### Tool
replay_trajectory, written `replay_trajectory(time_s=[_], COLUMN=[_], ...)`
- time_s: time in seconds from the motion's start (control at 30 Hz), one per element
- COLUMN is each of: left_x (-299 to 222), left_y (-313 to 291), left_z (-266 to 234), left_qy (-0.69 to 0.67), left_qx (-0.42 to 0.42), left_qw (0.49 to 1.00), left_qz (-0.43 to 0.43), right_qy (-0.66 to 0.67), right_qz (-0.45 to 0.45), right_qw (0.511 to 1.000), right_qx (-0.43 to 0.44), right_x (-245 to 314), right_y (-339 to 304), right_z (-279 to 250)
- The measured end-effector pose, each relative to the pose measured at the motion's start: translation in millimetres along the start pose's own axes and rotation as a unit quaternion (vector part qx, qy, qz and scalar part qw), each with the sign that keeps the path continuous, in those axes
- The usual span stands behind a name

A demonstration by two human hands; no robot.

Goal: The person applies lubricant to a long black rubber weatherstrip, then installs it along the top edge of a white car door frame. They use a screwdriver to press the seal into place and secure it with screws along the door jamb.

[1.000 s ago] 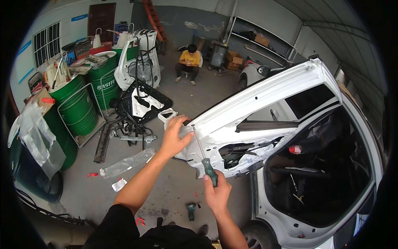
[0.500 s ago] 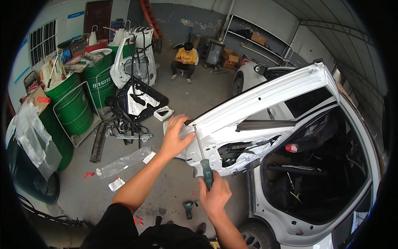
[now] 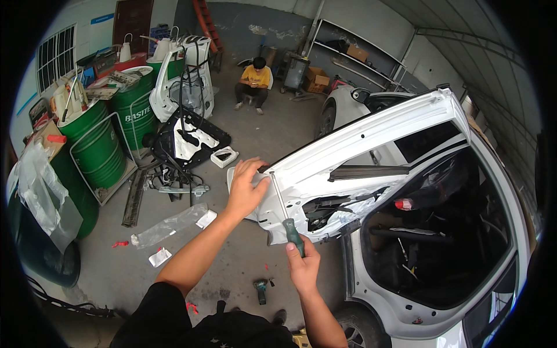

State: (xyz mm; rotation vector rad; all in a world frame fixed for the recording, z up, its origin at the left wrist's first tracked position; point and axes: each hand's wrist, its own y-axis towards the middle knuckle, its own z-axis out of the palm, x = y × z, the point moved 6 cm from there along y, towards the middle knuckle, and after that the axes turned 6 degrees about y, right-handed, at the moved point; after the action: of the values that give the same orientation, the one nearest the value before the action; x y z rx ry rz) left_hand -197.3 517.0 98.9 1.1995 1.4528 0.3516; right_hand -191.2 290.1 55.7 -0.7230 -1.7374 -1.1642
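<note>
A screwdriver point(image 3: 294, 235) with a dark green handle is in my right hand point(image 3: 304, 271), whose fingers wrap round the handle's near end with the thumb along it. Its long shaft slants away from me, and the tip meets the white car door point(image 3: 325, 152) close to the left end of its upper edge. Just left of the tip, my left hand point(image 3: 246, 188) grips the door's edge, fingers over the far side and thumb near the shaft. Bare of its trim, the door shows an opening with dark parts inside and a black strip point(image 3: 368, 173) above it.
The car body point(image 3: 358, 272) with its open doorway stands at right. A cordless drill point(image 3: 261, 290) lies on the floor near my feet. Left are green drums point(image 3: 104, 153), a removed door panel point(image 3: 194, 139) and plastic wrap point(image 3: 171, 226). A person point(image 3: 254, 84) sits farther back.
My right hand has turned on the screwdriver handle, the thumb now lying along it, and the handle leans slightly more to the right. My left hand keeps its place on the door.
</note>
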Motion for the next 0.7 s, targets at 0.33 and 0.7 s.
replay_trajectory(time_s=[0.33, 0.7], left_x=[3.7, 13.6], left_y=[2.1, -7.4], left_z=[-2.6, 10.5], left_qy=[-0.02, -0.03], left_qx=[0.002, 0.005], left_qw=[1.0, 0.999], left_qz=[0.002, -0.037], right_qy=[0.339, 0.17], right_qz=[0.248, 0.156], right_qw=[0.905, 0.973], right_qx=[0.069, 0.008], right_x=[-31.8, -29.2], right_y=[-6.1, -11.9], right_z=[17.2, 13.7])
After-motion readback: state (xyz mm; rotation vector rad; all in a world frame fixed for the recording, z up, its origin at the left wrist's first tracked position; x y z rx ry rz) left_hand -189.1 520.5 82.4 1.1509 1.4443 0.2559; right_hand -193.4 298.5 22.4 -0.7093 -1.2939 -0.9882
